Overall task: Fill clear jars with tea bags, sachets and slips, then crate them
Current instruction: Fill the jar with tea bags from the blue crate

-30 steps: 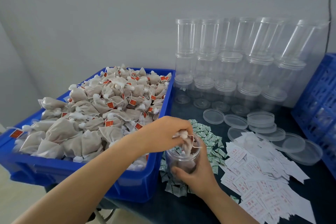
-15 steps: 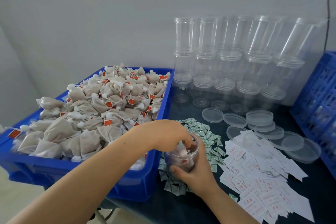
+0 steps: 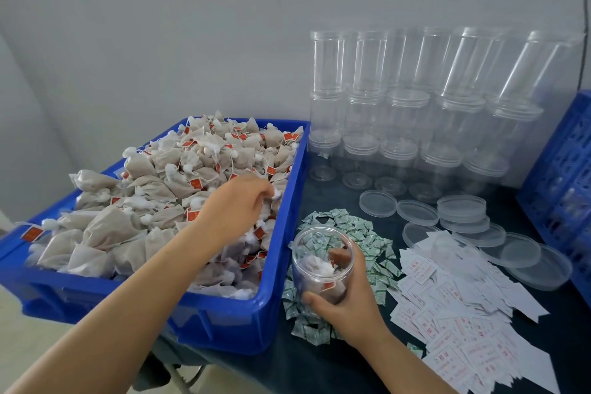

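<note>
Early days: the right hand [image 3: 343,301] grips the jar [image 3: 323,261] over the sachets [image 3: 348,227], only a few tea bags inside, while the left hand [image 3: 236,208] pinches another in the blue bin [image 3: 281,265], slips [image 3: 463,313] and crate [image 3: 563,176] untouched

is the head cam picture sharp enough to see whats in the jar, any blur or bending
Head view: soft, even light with no hard shadows; the jar reads clearly with tea bags inside, though the left hand is a bit smeared at the fingertips; the wide lens bends the stacked empty jars outward on the right.
</note>
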